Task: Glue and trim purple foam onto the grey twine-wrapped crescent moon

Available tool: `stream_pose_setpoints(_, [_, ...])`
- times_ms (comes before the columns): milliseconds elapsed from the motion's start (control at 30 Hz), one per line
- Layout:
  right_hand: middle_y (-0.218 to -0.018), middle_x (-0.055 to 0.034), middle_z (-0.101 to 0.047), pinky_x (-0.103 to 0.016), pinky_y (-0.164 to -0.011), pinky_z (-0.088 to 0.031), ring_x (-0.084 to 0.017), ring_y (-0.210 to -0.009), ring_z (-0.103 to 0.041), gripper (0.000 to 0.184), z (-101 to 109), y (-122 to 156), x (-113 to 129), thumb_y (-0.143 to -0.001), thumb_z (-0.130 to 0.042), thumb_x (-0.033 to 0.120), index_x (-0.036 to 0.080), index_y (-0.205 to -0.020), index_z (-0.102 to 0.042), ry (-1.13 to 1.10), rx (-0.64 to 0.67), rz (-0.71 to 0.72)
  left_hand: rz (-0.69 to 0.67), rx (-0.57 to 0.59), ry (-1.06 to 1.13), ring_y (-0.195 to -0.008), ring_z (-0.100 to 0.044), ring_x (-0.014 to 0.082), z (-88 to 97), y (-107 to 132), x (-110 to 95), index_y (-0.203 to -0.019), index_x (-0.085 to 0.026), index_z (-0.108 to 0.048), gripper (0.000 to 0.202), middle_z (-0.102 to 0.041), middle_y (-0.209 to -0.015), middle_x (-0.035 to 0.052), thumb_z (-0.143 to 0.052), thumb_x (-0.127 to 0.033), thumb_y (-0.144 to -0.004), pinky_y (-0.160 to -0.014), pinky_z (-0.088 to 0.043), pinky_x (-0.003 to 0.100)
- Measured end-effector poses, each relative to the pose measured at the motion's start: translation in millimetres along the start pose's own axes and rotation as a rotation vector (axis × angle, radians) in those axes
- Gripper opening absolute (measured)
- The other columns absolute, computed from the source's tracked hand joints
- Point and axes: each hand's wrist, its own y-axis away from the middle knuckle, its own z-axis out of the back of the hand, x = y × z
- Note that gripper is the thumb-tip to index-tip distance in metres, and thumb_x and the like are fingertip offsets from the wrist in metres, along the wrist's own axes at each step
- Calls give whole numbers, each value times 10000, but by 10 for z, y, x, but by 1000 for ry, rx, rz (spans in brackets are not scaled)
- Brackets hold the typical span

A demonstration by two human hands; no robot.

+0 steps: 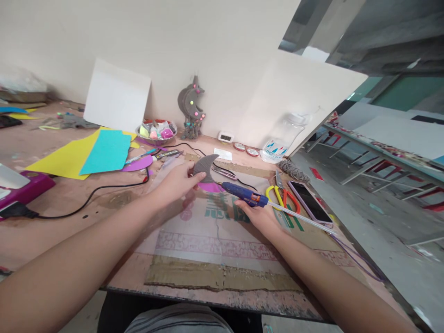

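My left hand (183,181) is closed on a grey crescent moon (206,168) wrapped in yarn, pinched between thumb and fingers above the board. My right hand (258,213) grips a blue hot glue gun (244,193), with a long clear glue stick (298,216) sticking out of its back. The gun's nozzle points left at the lower part of the crescent; whether it touches cannot be made out. A bit of purple paper (210,187) shows just below the crescent. Beneath both hands lies a cardboard sheet (187,274) with a translucent printed film over it.
Yellow-handled and orange-handled scissors (290,203), a phone (310,202) and grey yarn (294,171) lie to the right. Coloured sheets (106,152), a bowl of clay (156,131) and a black cord (100,187) are left. A plastic jar (282,138) and a moon ornament (191,104) stand behind.
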Motion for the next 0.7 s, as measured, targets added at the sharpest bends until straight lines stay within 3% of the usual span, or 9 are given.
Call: stream_pose_setpoints(700, [-743,-25,-668,-266,-637,-487,-192,-720,-615,246,-18,-5,-70,-737,-587,437,202,-799,-620,24,53,4,1,8,-12,-544,-573,144,3,13,-28,-838,-168,-548,246,-571,-631,4,-483,-403,-808,-498,-418,243])
